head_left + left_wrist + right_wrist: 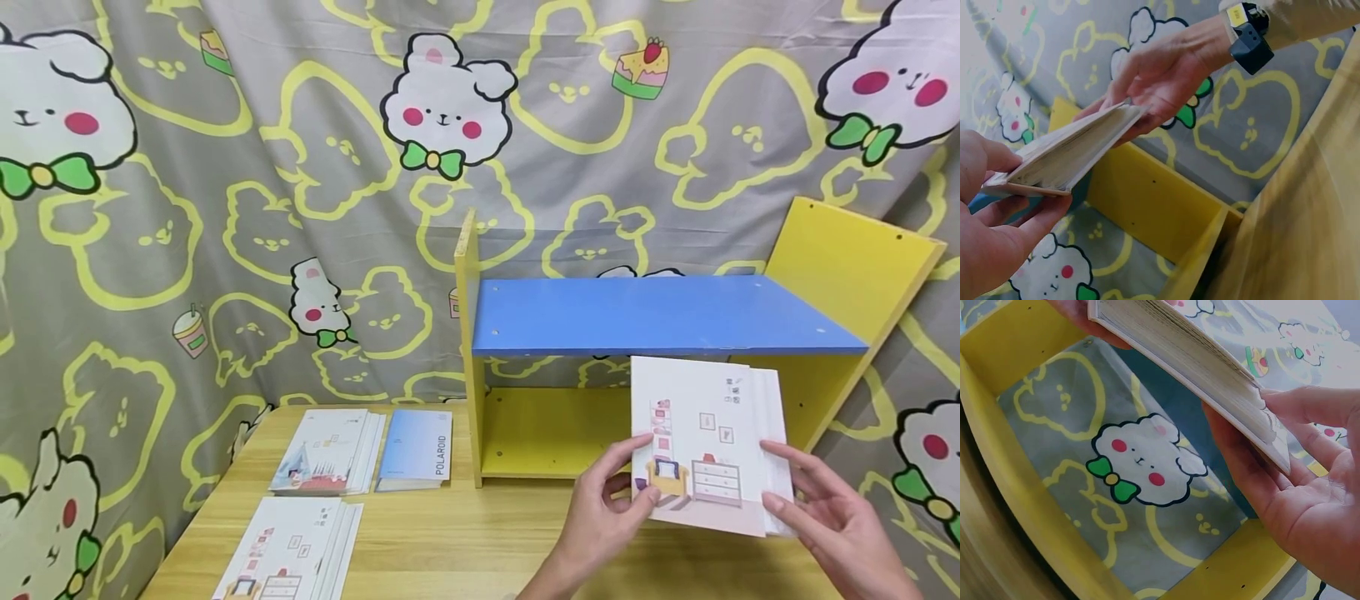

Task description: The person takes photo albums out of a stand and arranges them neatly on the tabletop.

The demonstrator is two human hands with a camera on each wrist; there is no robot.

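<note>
A small stack of white booklets (pixel 705 442), the front cover printed with a yellow armchair and a chest of drawers, is held up before the shelf. My left hand (pixel 603 500) pinches its left edge, thumb on the front cover. At the right edge my right hand (pixel 832 508) grips it between thumb and fingers. In the left wrist view the page edges (pixel 1079 156) show between the covers, and the stack tilts between both hands. The right wrist view shows the right thumb against the pages (pixel 1210 369) and fingers under the cover.
A yellow shelf unit with a blue board (pixel 645 312) stands behind the hands, its right side panel (pixel 855 250) slanting outward. On the wooden table (pixel 420 542) at left lie two fanned piles of booklets (pixel 322 450) and a blue POLAROID booklet (pixel 416 446). A patterned curtain (pixel 300 125) hangs behind.
</note>
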